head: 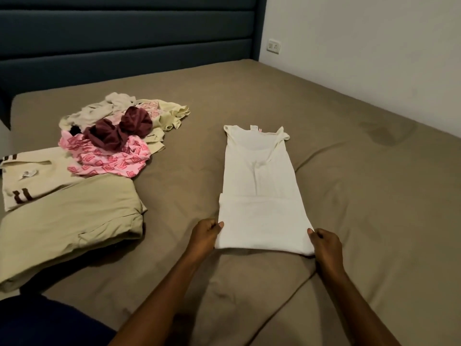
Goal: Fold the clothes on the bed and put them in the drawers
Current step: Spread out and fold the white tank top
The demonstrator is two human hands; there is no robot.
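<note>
A white sleeveless top [259,181] lies flat on the brown bed [361,196], its neckline toward the headboard and its sides folded inward into a narrow strip. My left hand [205,233] pinches the near left corner of the top. My right hand [324,243] pinches the near right corner. A heap of unfolded clothes [117,136] sits at the far left, with a pink patterned piece and a maroon piece on top. A folded beige garment [69,221] lies at the left, next to a cream shirt with brown stripes [32,176].
A dark blue padded headboard [124,41] runs along the far side. A white wall with a socket [274,46] borders the bed on the right. Dark blue fabric [45,323] shows at the bottom left. No drawers are in view.
</note>
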